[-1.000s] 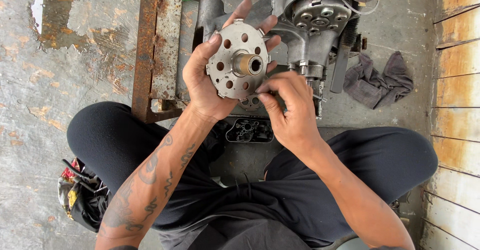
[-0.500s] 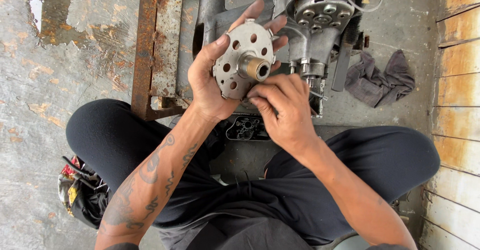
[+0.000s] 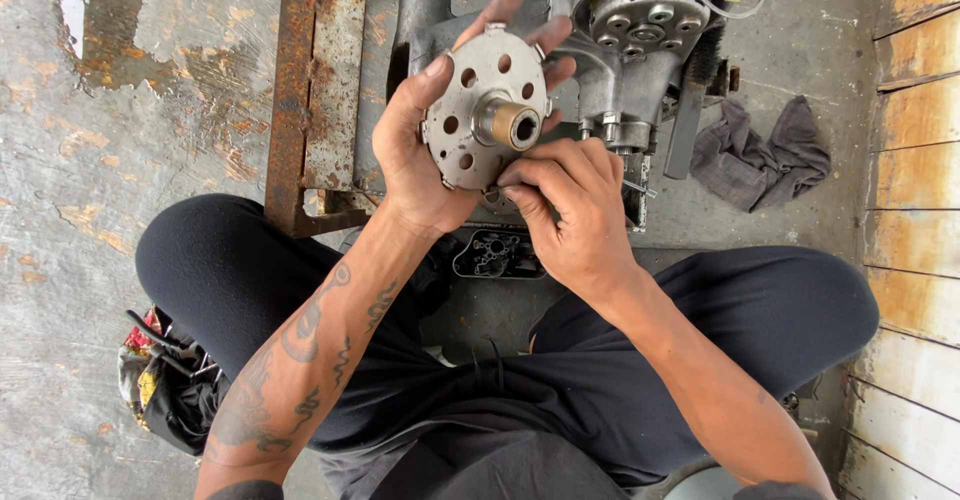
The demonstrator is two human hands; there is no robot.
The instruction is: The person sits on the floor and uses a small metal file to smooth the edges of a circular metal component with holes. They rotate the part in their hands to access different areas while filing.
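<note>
Left hand point(image 3: 425, 150) cups round perforated disc point(image 3: 487, 107) from behind, held upright before chest, brass hub point(image 3: 512, 125) facing camera; right hand point(image 3: 570, 205) pinched narrow at disc's lower edge, fingertips on something small, too hidden to identify; step looks like fiddling with fitting on rim; finer grip and steady disc likely needed; engine point(image 3: 630, 30) just beyond, rusty frame point(image 3: 310, 90) left, rag point(image 3: 760, 150) right, dark cover point(image 3: 495, 255) on floor between knees; nothing blocks hands.
</note>
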